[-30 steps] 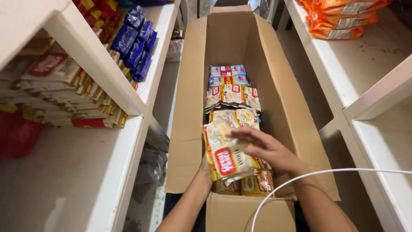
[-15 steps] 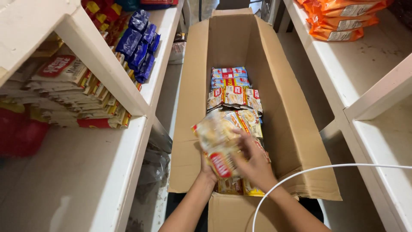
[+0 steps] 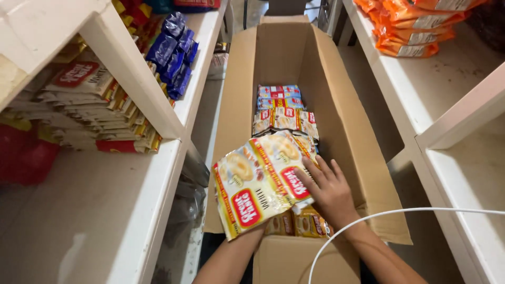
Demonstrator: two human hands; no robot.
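Note:
A long open cardboard box (image 3: 239, 94) stands on the floor between two white shelving units, with rows of snack packets (image 3: 281, 113) lying in its bottom. Both my hands hold a bundle of yellow-and-white packets (image 3: 258, 181) with red labels, lifted over the box's near left side. My right hand (image 3: 329, 192) lies flat on the bundle's right part, fingers spread. My left hand is under the bundle and hidden; only its forearm (image 3: 229, 260) shows. More yellow packets (image 3: 297, 223) lie in the box below.
The left shelf (image 3: 158, 210) holds a stack of similar packets (image 3: 89, 113), red packets (image 3: 21, 158) and blue packets (image 3: 171, 50) farther back. Orange packets (image 3: 415, 26) sit on the right shelf (image 3: 436, 89). A white cable (image 3: 389, 213) arcs over my right forearm.
The bundle of packets has come up out of the box and moved left toward the left shelf, with both hands holding it. My right hand went from reaching in to lying on the bundle.

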